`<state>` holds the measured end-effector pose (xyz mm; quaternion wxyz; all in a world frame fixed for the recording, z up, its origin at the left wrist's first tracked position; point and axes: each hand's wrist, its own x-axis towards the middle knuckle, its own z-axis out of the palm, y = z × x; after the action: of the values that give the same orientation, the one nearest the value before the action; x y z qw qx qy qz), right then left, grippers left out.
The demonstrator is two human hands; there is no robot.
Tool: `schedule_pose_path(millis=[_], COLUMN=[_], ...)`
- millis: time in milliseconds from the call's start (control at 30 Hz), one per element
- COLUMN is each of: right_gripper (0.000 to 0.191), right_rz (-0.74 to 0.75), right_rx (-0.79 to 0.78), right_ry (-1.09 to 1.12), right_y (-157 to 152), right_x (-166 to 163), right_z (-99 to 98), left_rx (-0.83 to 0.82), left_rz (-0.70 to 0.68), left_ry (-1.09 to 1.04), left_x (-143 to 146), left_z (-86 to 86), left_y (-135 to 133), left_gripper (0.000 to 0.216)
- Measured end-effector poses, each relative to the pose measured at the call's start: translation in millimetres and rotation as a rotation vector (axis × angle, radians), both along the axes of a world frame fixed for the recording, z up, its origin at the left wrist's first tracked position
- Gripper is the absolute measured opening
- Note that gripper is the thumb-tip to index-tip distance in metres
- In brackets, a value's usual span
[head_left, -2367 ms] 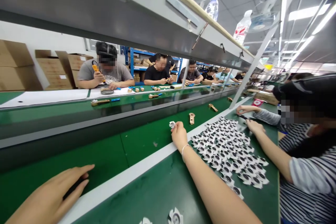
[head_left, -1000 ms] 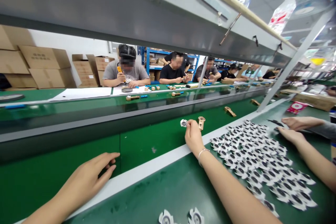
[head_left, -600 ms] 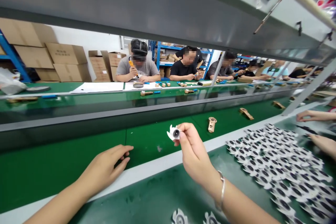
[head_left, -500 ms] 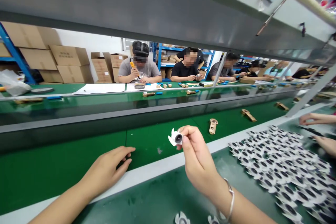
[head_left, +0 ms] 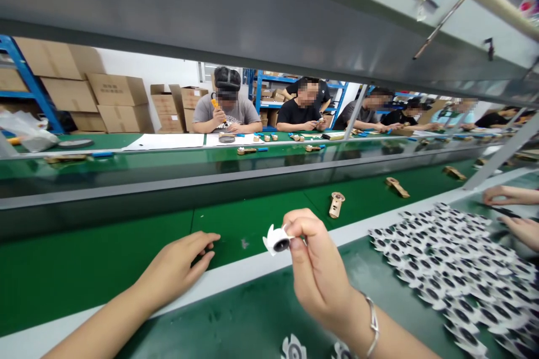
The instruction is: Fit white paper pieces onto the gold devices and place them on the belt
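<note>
Between the thumb and fingers of my right hand (head_left: pixel 318 263) is a small white fan impeller (head_left: pixel 277 240) with curved blades and a dark round hub. It is held in the air over the pale edge strip of the green conveyor belt (head_left: pixel 155 235). My left hand (head_left: pixel 181 261) rests at the belt's near edge, fingers loosely apart, with nothing in it. Two more impellers lie low in the view, one of them a white impeller (head_left: pixel 293 348) below my right wrist.
Many white impellers (head_left: pixel 446 269) cover the table at the right, beside a co-worker's hands (head_left: pixel 522 230). Tan housings, such as the nearest housing (head_left: pixel 336 205), lie on the belt. Several people sit across the line. A grey shelf (head_left: pixel 189 17) hangs overhead.
My right hand has lowered slightly, and the impeller has tilted, its hub now facing more downward. The near tan housing has shifted a little left. My left hand stays nearly still.
</note>
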<state>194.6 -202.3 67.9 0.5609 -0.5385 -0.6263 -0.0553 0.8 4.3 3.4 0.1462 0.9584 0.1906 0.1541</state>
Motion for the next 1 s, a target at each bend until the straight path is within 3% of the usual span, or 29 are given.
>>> schedule_pose_path(millis=[167,300,400,533,700,900,1000], right_gripper=[0.013,0.014,0.019,0.031,0.029,0.02,0.016], right_rz=[-0.506,-0.81,-0.944,-0.971,-0.981,-0.925,-0.768], right_rx=[-0.343,-0.516,-0.606,-0.719,-0.766,-0.579,-0.431], right_ry=[-0.021,0.024,0.025,0.003,0.016,0.03,-0.013], right_y=[17.6,25.6,23.1,20.0,21.7,23.0,26.8], right_x=[41.9,104.4,139.5,161.8,172.7,158.8,117.9], right_z=[-26.2,-53.3,-67.0,-79.7,-86.9,-72.4,-59.5], left_rx=[-0.003,0.0,-0.005,-0.02,-0.021,-0.109,-0.404], left_rz=[-0.008,0.002,0.004,0.008,0.001,-0.01,0.036], left_ry=[0.005,-0.006,-0.009,0.004,-0.019,-0.076,-0.191], left_x=[-1.2,-1.5,-1.1,-0.6,-1.3,1.1,9.5], left_z=[-2.1,-3.8,-2.6,-0.2,-1.8,-2.3,0.3], left_y=[0.4,1.7,2.7,1.7,0.4,2.7,-15.2], left_gripper=[0.035,0.033,0.032,0.033,0.034,0.033,0.035])
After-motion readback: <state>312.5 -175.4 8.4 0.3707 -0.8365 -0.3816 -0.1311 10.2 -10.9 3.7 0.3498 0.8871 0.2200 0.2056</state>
